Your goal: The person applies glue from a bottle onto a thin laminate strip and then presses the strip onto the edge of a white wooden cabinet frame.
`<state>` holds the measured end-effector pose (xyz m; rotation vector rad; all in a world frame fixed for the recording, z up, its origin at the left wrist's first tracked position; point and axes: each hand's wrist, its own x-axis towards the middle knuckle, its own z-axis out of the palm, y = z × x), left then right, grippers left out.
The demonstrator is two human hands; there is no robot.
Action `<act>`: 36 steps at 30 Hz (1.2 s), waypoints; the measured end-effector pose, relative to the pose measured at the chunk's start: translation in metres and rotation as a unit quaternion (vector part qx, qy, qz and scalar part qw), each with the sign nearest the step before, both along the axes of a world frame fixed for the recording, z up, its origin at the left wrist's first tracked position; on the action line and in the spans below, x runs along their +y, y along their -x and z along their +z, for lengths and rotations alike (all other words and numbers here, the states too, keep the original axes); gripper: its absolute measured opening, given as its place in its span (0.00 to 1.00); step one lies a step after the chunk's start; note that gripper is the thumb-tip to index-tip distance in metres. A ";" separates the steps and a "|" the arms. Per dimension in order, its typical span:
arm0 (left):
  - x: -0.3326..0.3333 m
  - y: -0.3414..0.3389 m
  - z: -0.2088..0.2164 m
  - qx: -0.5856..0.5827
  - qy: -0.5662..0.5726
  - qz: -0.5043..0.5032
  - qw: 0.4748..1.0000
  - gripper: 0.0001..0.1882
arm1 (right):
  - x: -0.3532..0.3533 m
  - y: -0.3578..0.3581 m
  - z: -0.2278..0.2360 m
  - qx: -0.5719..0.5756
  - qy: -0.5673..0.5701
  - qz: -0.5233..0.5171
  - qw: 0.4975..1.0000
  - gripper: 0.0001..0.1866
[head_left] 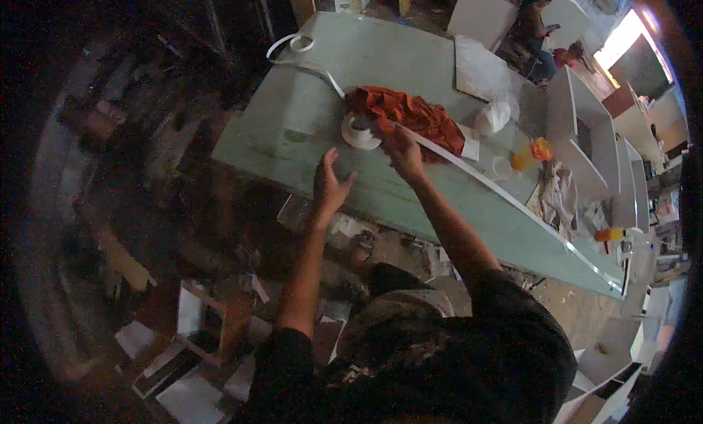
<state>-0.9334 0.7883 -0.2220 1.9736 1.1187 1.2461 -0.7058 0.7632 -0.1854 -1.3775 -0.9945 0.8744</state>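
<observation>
My left hand (331, 186) hovers over the near edge of the green table, fingers apart, with nothing in it. Just beyond it lies a white roll of flat strip (359, 137). My right hand (404, 153) is closed at the near side of a crumpled rust-red cloth (414, 115). A long white strip (498, 192) runs from this hand to the table's right end, and the fingers appear to grip it; their tips are partly hidden. At the far left corner sits a second white roll (301, 45), its loose strip (333, 83) reaching the cloth.
The green table (293, 105) also bears a wrapped white sheet (480, 72), a clear cup (501, 168), an orange-capped bottle (531, 155) and a pale cloth (560, 197). White cabinet boxes (582, 131) stand at the right. A seated person (538, 32) is beyond the table.
</observation>
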 end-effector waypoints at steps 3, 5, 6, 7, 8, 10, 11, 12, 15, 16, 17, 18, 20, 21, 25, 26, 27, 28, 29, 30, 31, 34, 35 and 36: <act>0.050 -0.043 -0.034 0.093 0.013 0.050 0.994 0.38 | 0.068 -0.015 -0.010 -0.129 0.093 -0.008 0.987 0.23; 0.094 -0.059 -0.034 0.153 0.041 0.095 0.983 0.40 | 0.102 -0.013 -0.008 -0.118 0.151 0.003 0.981 0.22; 0.117 -0.061 -0.031 0.177 0.108 0.071 0.976 0.43 | 0.123 -0.012 -0.003 -0.112 0.149 -0.003 0.982 0.22; 0.117 -0.058 -0.048 0.209 0.200 0.046 0.956 0.45 | 0.129 -0.006 -0.012 -0.137 0.173 -0.028 0.975 0.20; 0.113 -0.057 -0.059 0.219 0.224 0.036 0.949 0.45 | 0.132 -0.004 -0.022 -0.165 0.202 -0.053 0.964 0.19; 0.128 -0.089 -0.049 0.177 0.154 -0.025 0.972 0.46 | 0.143 -0.042 -0.054 -0.153 0.181 -0.147 0.960 0.19; 0.136 -0.092 -0.051 0.178 0.153 -0.032 0.972 0.46 | 0.154 -0.061 -0.057 -0.152 0.182 -0.153 0.959 0.19; 0.143 -0.093 -0.057 0.137 0.227 0.009 0.964 0.47 | 0.163 -0.081 -0.056 -0.072 0.172 -0.145 0.972 0.17; 0.171 -0.060 -0.079 0.094 0.302 0.054 0.947 0.48 | 0.199 -0.085 -0.028 0.133 0.113 -0.137 0.975 0.14; 0.173 -0.051 -0.085 0.080 0.309 0.041 0.947 0.50 | 0.206 -0.086 -0.020 0.240 0.068 -0.150 0.957 0.13; 0.167 -0.072 -0.081 0.083 0.317 0.020 0.945 0.50 | 0.203 -0.114 -0.028 0.236 0.071 -0.172 0.954 0.13; 0.158 -0.092 -0.077 0.132 0.335 0.028 0.933 0.51 | 0.200 -0.143 -0.035 0.280 0.011 -0.185 0.942 0.13; 0.161 -0.109 -0.079 0.178 0.335 0.032 0.924 0.53 | 0.194 -0.176 -0.043 0.153 -0.039 -0.173 0.972 0.13; 0.175 -0.096 -0.097 0.168 0.274 0.053 0.945 0.52 | 0.204 -0.170 -0.033 -0.017 -0.039 -0.159 0.986 0.13; 0.176 -0.093 -0.101 0.173 0.278 0.084 0.941 0.43 | 0.177 -0.139 -0.036 0.270 -0.020 -0.216 0.938 0.12; 0.173 -0.093 -0.090 0.181 0.287 0.080 0.937 0.43 | 0.153 -0.119 -0.041 0.290 0.005 -0.273 0.917 0.13; 0.167 -0.104 -0.069 0.171 0.325 0.065 0.928 0.41 | 0.125 -0.118 -0.049 0.270 -0.006 -0.286 0.919 0.12; 0.165 -0.109 -0.054 0.157 0.357 0.058 0.919 0.40 | 0.102 -0.112 -0.049 0.251 -0.023 -0.291 0.923 0.11; 0.180 -0.092 -0.061 0.155 0.349 0.071 0.922 0.40 | 0.098 -0.087 -0.036 0.225 -0.027 -0.297 0.928 0.10; 0.209 -0.057 -0.075 0.100 0.264 0.095 0.955 0.39 | 0.100 -0.053 -0.018 0.206 -0.036 -0.288 0.935 0.08; 0.202 -0.071 -0.064 0.096 0.269 0.079 0.955 0.40 | 0.073 -0.049 -0.025 0.190 -0.029 -0.306 0.932 0.08; 0.205 -0.074 -0.011 0.083 0.272 0.003 0.959 0.41 | 0.015 -0.012 -0.022 0.146 0.009 -0.313 0.938 0.09; 0.217 -0.066 -0.003 0.076 0.274 -0.053 0.957 0.42 | 0.008 0.004 -0.019 0.149 0.005 -0.317 0.937 0.09; 0.223 -0.058 0.004 0.082 0.289 -0.078 0.951 0.42 | 0.003 0.020 -0.017 0.185 0.038 -0.311 0.931 0.09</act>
